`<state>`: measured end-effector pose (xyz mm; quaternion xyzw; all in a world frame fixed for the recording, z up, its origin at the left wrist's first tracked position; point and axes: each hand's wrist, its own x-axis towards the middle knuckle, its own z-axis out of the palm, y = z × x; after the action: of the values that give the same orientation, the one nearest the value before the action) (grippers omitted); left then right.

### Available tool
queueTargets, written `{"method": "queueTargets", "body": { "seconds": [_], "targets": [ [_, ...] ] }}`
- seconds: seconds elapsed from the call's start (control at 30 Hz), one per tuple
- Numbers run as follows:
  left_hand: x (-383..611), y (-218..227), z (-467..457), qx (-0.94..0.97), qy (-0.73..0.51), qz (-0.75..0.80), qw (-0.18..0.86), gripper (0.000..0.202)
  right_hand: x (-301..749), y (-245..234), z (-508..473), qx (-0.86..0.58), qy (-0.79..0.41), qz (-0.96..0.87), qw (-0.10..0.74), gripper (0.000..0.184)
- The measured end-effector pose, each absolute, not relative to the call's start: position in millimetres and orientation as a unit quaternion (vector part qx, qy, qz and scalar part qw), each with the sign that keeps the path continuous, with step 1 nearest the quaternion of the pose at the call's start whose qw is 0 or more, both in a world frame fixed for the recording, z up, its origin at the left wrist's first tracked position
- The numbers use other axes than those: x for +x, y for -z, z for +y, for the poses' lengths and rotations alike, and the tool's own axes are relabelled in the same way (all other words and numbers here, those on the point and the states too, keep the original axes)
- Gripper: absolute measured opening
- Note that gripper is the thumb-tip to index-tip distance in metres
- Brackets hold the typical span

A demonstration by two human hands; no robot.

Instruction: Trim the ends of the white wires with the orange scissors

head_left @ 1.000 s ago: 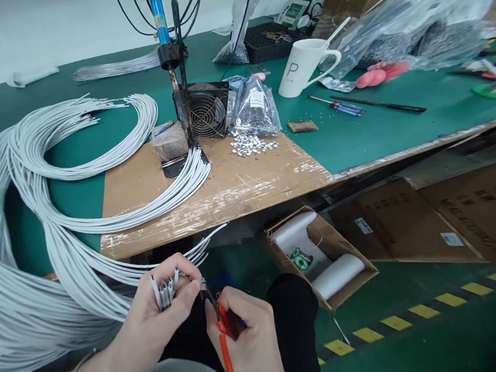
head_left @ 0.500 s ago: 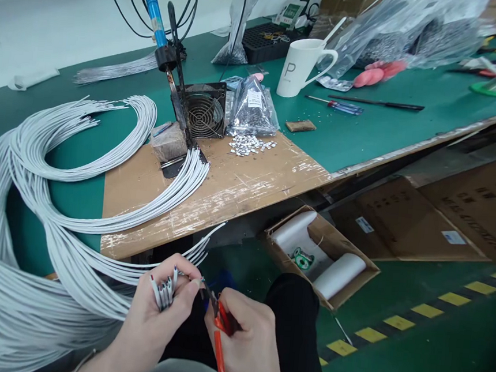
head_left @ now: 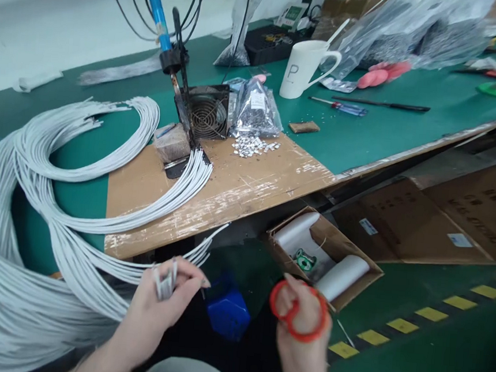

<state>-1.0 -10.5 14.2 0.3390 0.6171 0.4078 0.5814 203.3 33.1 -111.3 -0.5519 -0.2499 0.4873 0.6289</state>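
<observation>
My left hand [head_left: 164,294] is closed round several white cables [head_left: 165,280], their ends sticking up between the fingers; thumb and forefinger are pinched together at the tip. Over to the right, my right hand [head_left: 303,324] holds scissors [head_left: 292,314] by their red-orange handles, blurred by motion; the blades cannot be made out. A large bundle of white cables [head_left: 39,289] runs from the left side of the bench to the left hand. More loose cable ends [head_left: 201,251] fan out just above that hand. Between and below the hands is a blue object [head_left: 228,316].
A soldering iron [head_left: 157,10] in its stand rises beside a small fan [head_left: 206,116]. Small white pieces [head_left: 254,146] lie on the cardboard sheet [head_left: 239,191] near a plastic bag [head_left: 257,108]. Behind are a mug [head_left: 299,69] and screwdriver [head_left: 346,108]. An open carton [head_left: 283,253] stands below the bench edge.
My right hand has moved right, away from the left hand, taking the scissors with it and turning them. The blue object between the hands now shows clearly. My left hand keeps its grip on the cables.
</observation>
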Motion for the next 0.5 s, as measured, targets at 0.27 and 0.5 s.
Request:
{"method": "queueTargets", "body": {
  "seconds": [0.27,0.5],
  "targets": [
    [-4,1,2,0.379,-0.379,0.592,0.603,0.042,205,115,11,-0.612,-0.523,-0.281,0.523,0.054],
    [-5,-4,-1,0.471,-0.355,0.609,0.530,0.028,224,104,5,-0.650,-0.497,-0.298,0.492,0.053]
  ]
}}
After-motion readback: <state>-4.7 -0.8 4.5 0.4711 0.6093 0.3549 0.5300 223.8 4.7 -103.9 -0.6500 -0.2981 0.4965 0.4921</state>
